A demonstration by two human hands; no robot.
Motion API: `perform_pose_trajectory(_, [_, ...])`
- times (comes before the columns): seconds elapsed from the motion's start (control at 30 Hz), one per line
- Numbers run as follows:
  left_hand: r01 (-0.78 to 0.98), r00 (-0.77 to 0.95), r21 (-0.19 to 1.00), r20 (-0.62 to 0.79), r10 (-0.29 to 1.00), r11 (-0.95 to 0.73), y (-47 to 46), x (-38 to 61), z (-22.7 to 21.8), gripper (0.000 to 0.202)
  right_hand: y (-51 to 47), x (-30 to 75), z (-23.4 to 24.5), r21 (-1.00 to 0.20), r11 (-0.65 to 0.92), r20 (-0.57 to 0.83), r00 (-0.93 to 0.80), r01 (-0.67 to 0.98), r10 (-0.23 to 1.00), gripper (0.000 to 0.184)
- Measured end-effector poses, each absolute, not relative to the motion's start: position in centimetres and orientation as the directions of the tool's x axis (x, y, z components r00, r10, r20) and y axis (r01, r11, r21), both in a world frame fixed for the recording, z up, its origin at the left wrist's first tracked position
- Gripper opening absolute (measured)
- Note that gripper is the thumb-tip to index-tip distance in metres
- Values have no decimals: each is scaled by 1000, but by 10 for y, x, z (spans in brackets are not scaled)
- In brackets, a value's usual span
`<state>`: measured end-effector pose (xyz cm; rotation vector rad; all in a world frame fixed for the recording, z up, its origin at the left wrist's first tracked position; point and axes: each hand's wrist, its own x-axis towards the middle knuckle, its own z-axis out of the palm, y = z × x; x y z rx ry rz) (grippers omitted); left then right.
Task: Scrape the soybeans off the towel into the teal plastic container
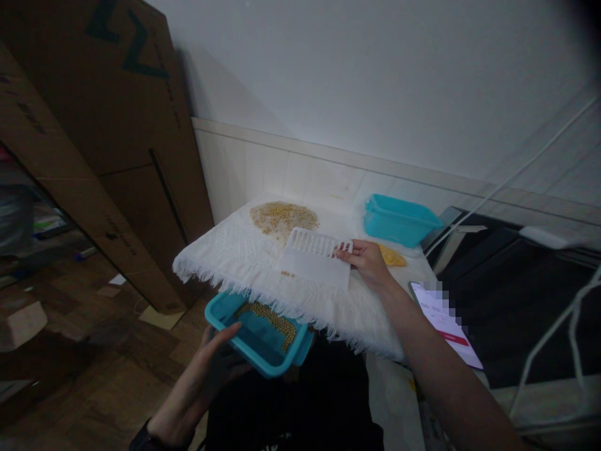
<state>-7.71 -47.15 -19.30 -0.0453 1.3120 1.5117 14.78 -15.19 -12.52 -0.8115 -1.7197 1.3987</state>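
My left hand [213,357] grips the near left rim of a teal plastic bin [256,360] below the table's fringed front edge, thumb over the rim. Small round tan beans [272,321] lie along the bin's far side. Between the fingers and thumb of my right hand [369,260] is the slotted end of a flat white plastic plate [315,263], held low over the white cloth [230,241]. A few beans show at the plate's near left edge. Behind it, a pile of similar beans [284,216] is spread on the cloth.
A second teal bin [399,219] stands at the back right by the wall. Something yellow [392,255] lies in front of it, partly behind my right hand. A lit phone [446,322] rests at the right. White cables [539,351] cross there; a large cardboard box [141,156] stands left.
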Motion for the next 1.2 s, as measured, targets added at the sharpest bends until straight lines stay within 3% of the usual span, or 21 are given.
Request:
perform_pose_trajectory(0.2, [-699, -425, 690, -614, 665, 190, -471, -75, -196, 86, -158, 141, -128, -988, 152, 141, -510, -21, 849, 63])
perform_pose_trajectory(0.57, [-722, -413, 664, -637, 651, 193, -472, -73, -185, 93, -164, 134, -131, -997, 68, 68, -519, -18, 852, 65])
perform_pose_trajectory(1.1, [-732, -409, 658, -631, 659, 176, -473, -69, -175, 98, -186, 127, -131, -999, -35, -28, -681, 3, 732, 57])
perform_pose_trajectory(1.2, [-732, -405, 656, -634, 659, 182, -473, -69, -174, 97, -183, 127, -130, -999, -47, -19, -642, -26, 767, 59])
